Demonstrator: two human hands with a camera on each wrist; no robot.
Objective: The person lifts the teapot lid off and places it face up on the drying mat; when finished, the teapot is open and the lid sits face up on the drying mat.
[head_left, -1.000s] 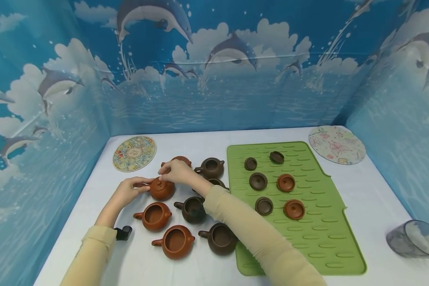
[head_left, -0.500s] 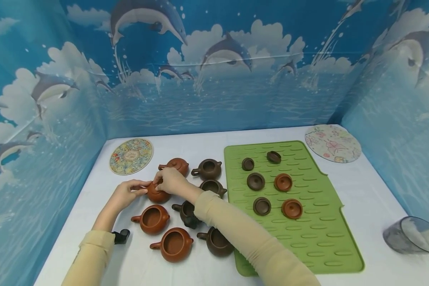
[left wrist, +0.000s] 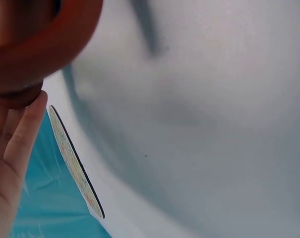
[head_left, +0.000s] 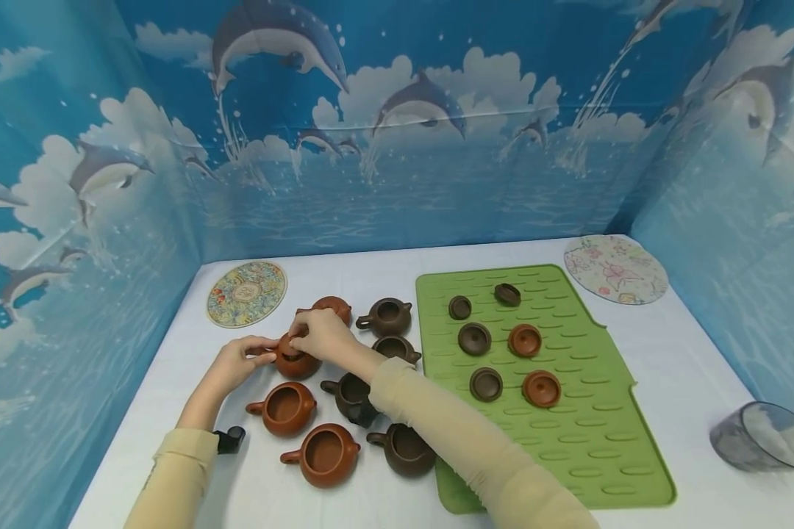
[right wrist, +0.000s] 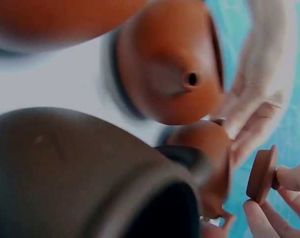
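My left hand (head_left: 234, 361) pinches the handle of a reddish-brown clay teapot (head_left: 301, 369) at the left of the table. Over that pot, my right hand (head_left: 324, 336) holds its teapot lid (right wrist: 260, 176) by the knob. The right wrist view shows the lid tilted on edge between fingertips and thumb, apart from the pot. In the head view a dark strip of the pot's opening shows beneath it; fingers cover part of the lid. Another reddish teapot (head_left: 336, 307) stands just behind, partly hidden by the right hand.
Two lidless reddish teapots (head_left: 287, 409) and several dark brown open teapots (head_left: 389, 317) stand close around. A green mat (head_left: 589, 448) at right carries several lids (head_left: 474, 339). Round patterned mats (head_left: 246, 294) lie at the back corners. A clear glass (head_left: 764, 437) is at far right.
My right hand has taken the lid's knob and raised the lid off the reddish teapot, so its opening partly shows. My left hand stays on the handle.
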